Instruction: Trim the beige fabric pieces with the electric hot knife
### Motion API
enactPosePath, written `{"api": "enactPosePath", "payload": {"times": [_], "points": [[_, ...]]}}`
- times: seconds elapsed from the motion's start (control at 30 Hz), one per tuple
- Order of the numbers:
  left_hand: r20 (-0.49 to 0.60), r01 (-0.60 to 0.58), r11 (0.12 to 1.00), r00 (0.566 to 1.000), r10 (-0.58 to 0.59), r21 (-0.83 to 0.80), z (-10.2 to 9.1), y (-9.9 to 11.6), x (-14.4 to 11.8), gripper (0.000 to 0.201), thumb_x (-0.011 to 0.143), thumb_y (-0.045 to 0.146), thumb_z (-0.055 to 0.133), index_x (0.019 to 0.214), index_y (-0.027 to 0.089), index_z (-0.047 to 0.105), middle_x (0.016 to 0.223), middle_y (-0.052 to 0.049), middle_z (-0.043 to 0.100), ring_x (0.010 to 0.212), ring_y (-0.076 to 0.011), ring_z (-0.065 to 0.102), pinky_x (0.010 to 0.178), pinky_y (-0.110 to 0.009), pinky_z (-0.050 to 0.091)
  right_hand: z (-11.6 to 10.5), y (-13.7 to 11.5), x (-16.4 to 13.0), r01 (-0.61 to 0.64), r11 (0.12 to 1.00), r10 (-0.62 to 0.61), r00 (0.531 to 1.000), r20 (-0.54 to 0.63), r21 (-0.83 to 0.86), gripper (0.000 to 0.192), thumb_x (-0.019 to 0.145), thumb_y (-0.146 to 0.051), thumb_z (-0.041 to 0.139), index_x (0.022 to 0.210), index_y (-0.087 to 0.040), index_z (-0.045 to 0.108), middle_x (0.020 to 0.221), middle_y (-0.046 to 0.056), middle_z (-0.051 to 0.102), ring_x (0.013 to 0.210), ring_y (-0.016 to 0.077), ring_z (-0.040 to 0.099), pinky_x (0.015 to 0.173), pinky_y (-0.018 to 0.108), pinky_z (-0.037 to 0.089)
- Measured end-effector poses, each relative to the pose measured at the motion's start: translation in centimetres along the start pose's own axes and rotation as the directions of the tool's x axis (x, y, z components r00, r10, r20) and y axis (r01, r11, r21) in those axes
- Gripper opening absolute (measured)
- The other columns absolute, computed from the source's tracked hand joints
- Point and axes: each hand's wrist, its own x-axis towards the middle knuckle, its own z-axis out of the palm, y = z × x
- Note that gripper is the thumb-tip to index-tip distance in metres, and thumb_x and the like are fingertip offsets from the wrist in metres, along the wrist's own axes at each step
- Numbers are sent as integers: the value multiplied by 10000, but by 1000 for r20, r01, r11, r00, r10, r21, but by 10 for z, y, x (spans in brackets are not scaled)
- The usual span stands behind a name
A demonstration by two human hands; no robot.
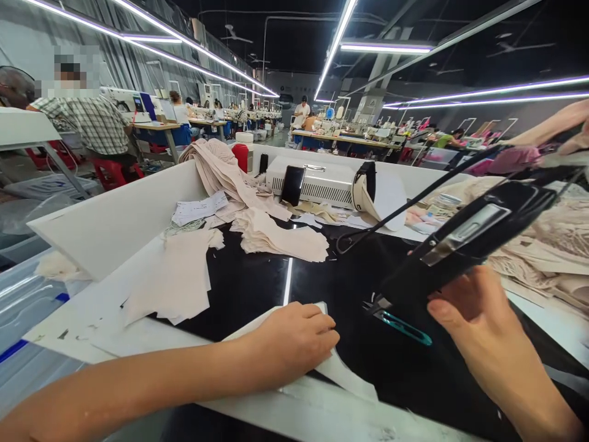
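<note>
My left hand (294, 341) lies palm down on a pale fabric piece (343, 374) at the near edge of the black worktop (257, 282), fingers curled over it. My right hand (478, 331) grips the handle of a black iron-like tool (464, 242), raised and tilted above the worktop, its black cable (414, 202) running off to the upper right. A small teal thread snip (400, 325) lies on the worktop just left of my right hand.
Stacks of beige cut fabric (276, 236) and a pale sheet (175, 279) lie at the left and middle. A white machine (322, 181) with a phone (292, 184) leaning on it stands at the back. White side boards (115, 221) enclose the table. People sit at sewing tables beyond.
</note>
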Motion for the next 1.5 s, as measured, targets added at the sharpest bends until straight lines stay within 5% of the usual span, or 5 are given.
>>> {"api": "enactPosePath", "payload": {"times": [0.1,0.23,0.53,1.0,1.5], "points": [[-40,14,999,999,-12,30,2,0,4,140,1243,277,703,1237,178,802,1299,-113,841,1186,-231,782,919,-342,569,29,-26,16,56,973,-55,998,-9,226,860,663,-816,1092,1346,-385,798,1338,95,884,1124,415,884,921,592,771],[-54,31,994,998,-26,106,5,0,3,202,1240,346,730,1220,160,806,1299,-130,853,1163,-242,793,862,-352,568,69,-51,17,144,929,-90,981,-170,341,528,837,-559,1088,1158,-334,734,944,-24,809,678,239,750,657,422,681],[-160,75,981,986,-46,179,24,13,-5,306,1279,361,650,1283,123,841,1316,-100,883,1141,-207,798,855,-335,570,118,-46,11,148,835,-75,985,-157,530,559,868,-515,1054,1208,-293,670,889,-70,734,630,155,684,555,298,634],[-172,97,987,982,-74,130,23,17,-5,318,1277,362,651,1295,112,846,1332,-108,872,1156,-208,791,838,-328,559,121,-57,4,86,773,-17,993,-114,629,532,869,-369,970,1323,-294,703,831,-67,722,596,175,682,498,284,611],[-118,112,982,989,-95,152,20,17,-9,270,1285,293,610,1308,129,822,1413,-113,872,1184,-204,802,874,-332,587,128,-49,-2,167,820,-107,984,-140,547,543,961,-538,971,1367,-316,689,906,-55,709,603,167,687,527,302,610]]}}
